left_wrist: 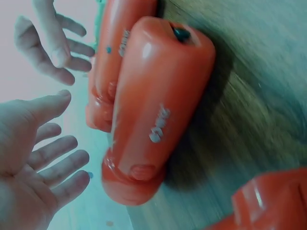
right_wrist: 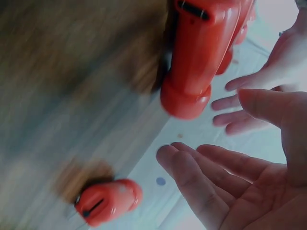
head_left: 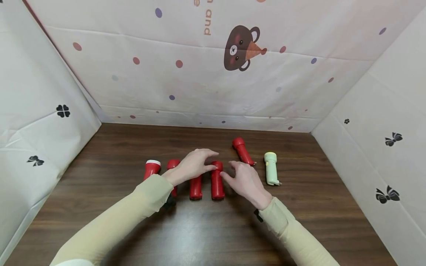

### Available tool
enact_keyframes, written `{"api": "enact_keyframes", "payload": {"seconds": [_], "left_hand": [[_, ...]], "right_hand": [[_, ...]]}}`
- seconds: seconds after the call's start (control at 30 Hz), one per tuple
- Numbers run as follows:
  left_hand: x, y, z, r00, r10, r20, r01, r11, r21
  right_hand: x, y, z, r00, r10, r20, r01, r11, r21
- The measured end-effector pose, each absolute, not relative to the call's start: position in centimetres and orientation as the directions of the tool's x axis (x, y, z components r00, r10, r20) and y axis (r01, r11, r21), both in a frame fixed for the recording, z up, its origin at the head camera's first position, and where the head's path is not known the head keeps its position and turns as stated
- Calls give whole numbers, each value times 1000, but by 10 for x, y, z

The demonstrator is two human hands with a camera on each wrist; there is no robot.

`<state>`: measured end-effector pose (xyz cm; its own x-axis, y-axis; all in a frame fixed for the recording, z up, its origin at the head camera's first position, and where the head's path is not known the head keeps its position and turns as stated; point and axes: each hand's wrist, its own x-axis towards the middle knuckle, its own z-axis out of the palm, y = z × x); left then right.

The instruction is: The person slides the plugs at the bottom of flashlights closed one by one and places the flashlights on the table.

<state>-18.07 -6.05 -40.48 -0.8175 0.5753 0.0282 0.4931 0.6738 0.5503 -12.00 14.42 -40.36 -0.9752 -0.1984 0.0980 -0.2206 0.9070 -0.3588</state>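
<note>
Both forearms slant in from the near side toward the middle of the worktop (head_left: 199,236). The left hand (head_left: 192,165) reaches rightward above the covered torch (head_left: 195,188), its thumb over the head of the central torch (head_left: 217,184); whether they touch cannot be told. The right hand (head_left: 245,181) angles in just right of the central torch, near the tail of the back torch (head_left: 243,151). On both hands the fingers are spread loosely, thumbs apart, holding nothing.

In the left wrist view a red torch bears white lettering (left_wrist: 160,125), too blurred to read. On the back sheet (head_left: 206,88), a sideways "and" stands beside a printed bear (head_left: 237,50).

The row's left end is the white-rimmed torch (head_left: 152,170); the green torch (head_left: 271,170) lies to the right, well apart from the side sheet (head_left: 372,122). Bare wood stretches between the row and the person, and the back edge lies beyond the back torch.
</note>
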Motion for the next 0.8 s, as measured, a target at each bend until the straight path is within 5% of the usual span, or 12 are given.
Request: {"api": "enact_keyframes", "payload": {"seconds": [0.8], "left_hand": [[-159, -28, -401, -893, 441, 88, 380, 638, 670]], "right_hand": [[-177, 206, -395, -981, -169, 97, -192, 924, -331]]}}
